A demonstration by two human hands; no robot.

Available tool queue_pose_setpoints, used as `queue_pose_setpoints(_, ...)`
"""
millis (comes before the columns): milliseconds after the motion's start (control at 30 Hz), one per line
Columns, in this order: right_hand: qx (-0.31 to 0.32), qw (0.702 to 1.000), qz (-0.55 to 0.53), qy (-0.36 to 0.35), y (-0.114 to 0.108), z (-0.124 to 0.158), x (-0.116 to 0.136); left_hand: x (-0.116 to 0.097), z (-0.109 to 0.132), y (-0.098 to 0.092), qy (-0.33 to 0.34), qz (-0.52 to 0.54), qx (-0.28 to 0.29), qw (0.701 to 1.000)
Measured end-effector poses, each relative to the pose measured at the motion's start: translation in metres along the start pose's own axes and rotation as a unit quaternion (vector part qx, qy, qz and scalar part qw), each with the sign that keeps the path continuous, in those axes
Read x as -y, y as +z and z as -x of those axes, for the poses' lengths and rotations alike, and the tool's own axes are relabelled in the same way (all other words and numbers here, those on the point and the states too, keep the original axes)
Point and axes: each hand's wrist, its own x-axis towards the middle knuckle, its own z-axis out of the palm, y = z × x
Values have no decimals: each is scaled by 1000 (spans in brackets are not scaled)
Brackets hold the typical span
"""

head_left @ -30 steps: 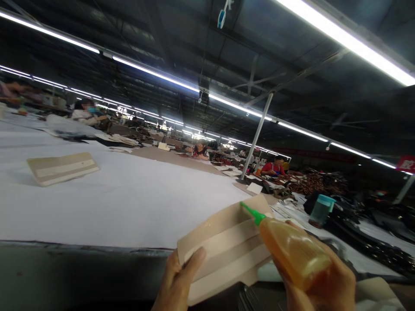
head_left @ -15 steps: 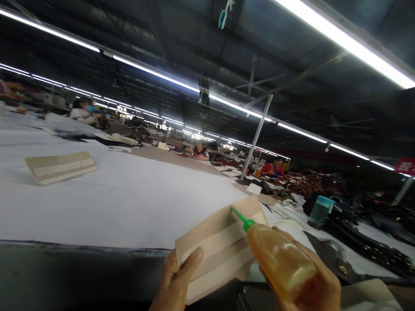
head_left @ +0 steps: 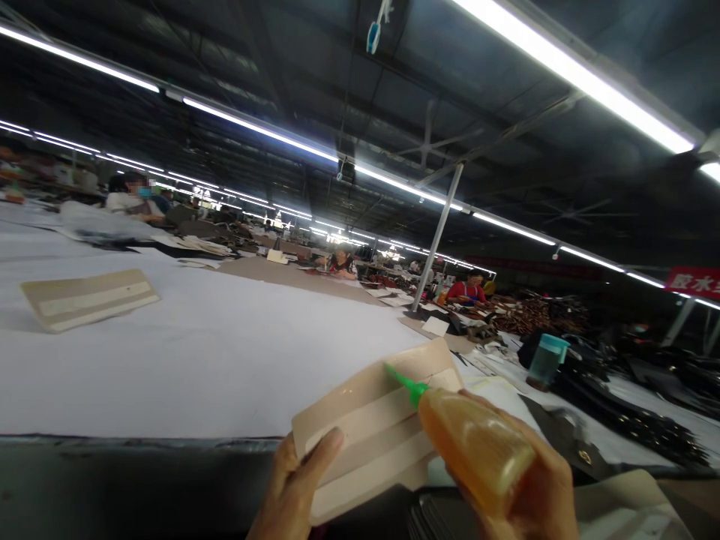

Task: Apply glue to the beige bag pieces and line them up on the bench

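My left hand point(head_left: 307, 476) grips the left edge of a beige panel point(head_left: 365, 401) with paler strips across it, thumb on top. The panel is tilted up over the table's front edge. In my right hand point(head_left: 543, 480) is a clear squeeze bottle point(head_left: 472, 442) of amber liquid, fingers wrapped round its body. Its green nozzle point(head_left: 406, 384) points left, with the tip at the panel's upper band; whether it touches I cannot tell. Glossy spots show along that band. A similar beige panel point(head_left: 93, 298) lies on the white table surface at the left.
White sheeting covers the table point(head_left: 225, 360). A lidded blue-green jug point(head_left: 547, 361) stands at the right, beside black strap-like pieces point(head_left: 624, 420) with metal fittings. A metal pole point(head_left: 439, 236) rises beyond. Several people work farther back, including a person in red point(head_left: 466, 291).
The bottle's nozzle tip has moved left along the panel's upper band. The view has shifted slightly, so most things sit farther left. Both hands keep their hold.
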Motion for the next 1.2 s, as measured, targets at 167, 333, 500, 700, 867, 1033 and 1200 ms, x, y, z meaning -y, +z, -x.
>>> queue_pose_setpoints(167,-38,997,48,-44,-9,-12,-12,0,-2,-4,23,-11,18,1000)
queue_pose_setpoints(333,-6,998,21,-63,-8,-14,-12,0,-6,-9,20,-12,2,1000)
queue_pose_setpoints(500,-45,996,14,-81,-9,-20,-15,-3,-8,-12,36,-23,22,999)
queue_pose_setpoints(700,-70,993,23,-88,-10,-25,-11,-4,-11,-19,28,-29,33,999)
queue_pose_setpoints(867,-32,993,16,-109,-10,-25,-10,-4,-13,-23,63,-39,26,997)
queue_pose_setpoints(1033,-50,995,34,-85,-14,-20,-8,-7,-13,-23,46,-51,26,997)
queue_pose_setpoints(1200,16,996,17,-82,-17,-18,-3,-8,-14,-24,80,-66,17,995)
